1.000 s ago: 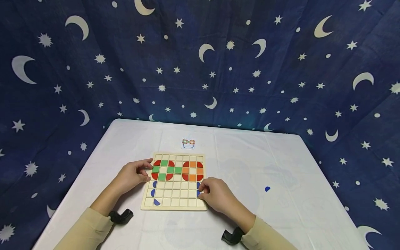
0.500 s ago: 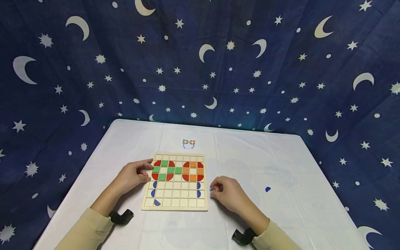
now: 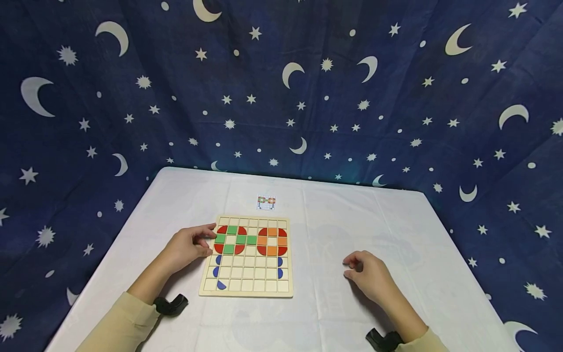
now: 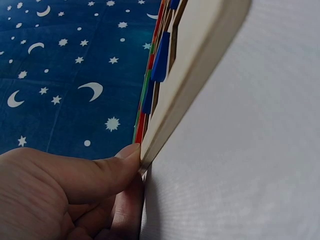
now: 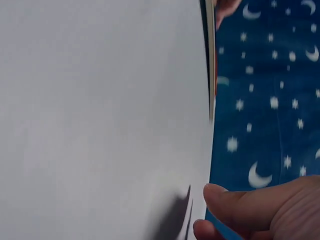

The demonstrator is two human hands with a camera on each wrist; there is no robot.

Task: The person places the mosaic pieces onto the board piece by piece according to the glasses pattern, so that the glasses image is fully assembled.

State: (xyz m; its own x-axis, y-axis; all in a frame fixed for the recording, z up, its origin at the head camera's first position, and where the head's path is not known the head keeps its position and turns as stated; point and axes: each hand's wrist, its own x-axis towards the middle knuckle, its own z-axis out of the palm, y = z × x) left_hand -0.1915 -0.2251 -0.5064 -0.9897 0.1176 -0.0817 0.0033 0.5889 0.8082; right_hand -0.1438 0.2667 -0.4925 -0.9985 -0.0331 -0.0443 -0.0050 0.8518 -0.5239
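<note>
A pale wooden grid board (image 3: 247,285) lies on the table, with two rounded red rings on it, one with green squares (image 3: 232,230) and one with orange squares (image 3: 272,231). Below the rings, blue half-round pieces (image 3: 280,274) sit down both sides. My left hand (image 3: 186,248) holds the board's left edge; the left wrist view shows the thumb (image 4: 107,172) against that edge. To the board's right, my right hand (image 3: 368,274) hovers over the white cloth, fingers loosely bent, thumb and forefinger apart. No piece shows between them.
Behind the board lies a small pattern card (image 3: 266,202). White cloth (image 3: 325,210) covers the table. A dark blue curtain (image 3: 264,78) with moons and stars hangs behind and at both sides. Black wrist mounts (image 3: 171,305) stick out below both hands.
My right hand has left the board's right side and moved right across the cloth, now covering the spot where a loose blue piece lay. The left hand has stayed in place.
</note>
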